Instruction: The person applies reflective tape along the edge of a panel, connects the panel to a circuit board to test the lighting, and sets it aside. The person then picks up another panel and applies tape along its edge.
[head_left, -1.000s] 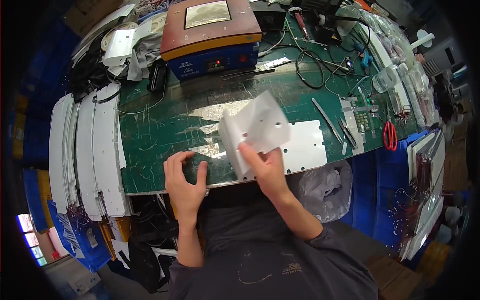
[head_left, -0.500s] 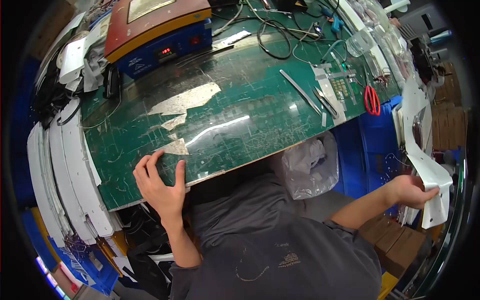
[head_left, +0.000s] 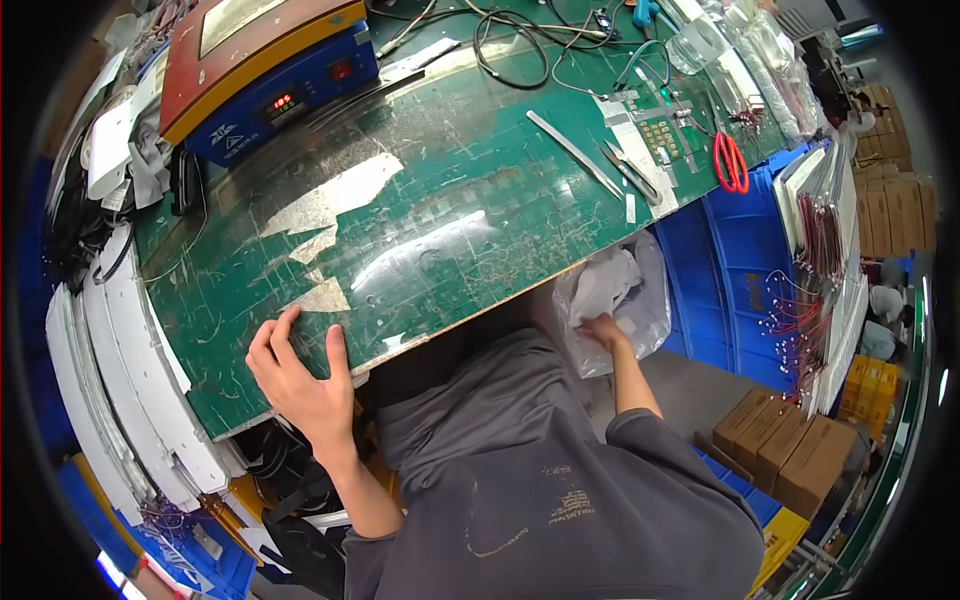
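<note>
My left hand (head_left: 305,385) rests at the front edge of the green bench top (head_left: 440,190), fingers spread and holding nothing. Its fingertips are beside a pale worn patch (head_left: 326,297) on the surface. My right hand (head_left: 603,331) reaches down into a clear plastic bag (head_left: 652,318) hanging below the bench edge. Its fingers look curled together, partly hidden, and I cannot make out what is in them. Crumpled white material (head_left: 608,278) lies in the bag just above that hand.
A blue heating box (head_left: 290,95) with a red display stands at the back left. Tweezers (head_left: 632,172), a metal strip (head_left: 575,155), a small circuit board (head_left: 668,137) and red-handled scissors (head_left: 730,163) lie at the right. Blue bins (head_left: 745,275) with wired strips (head_left: 822,235) stand beyond.
My right hand has swung inward from the far right into the plastic bag. The white strip it held is no longer seen at the right. My left hand stays on the bench edge.
</note>
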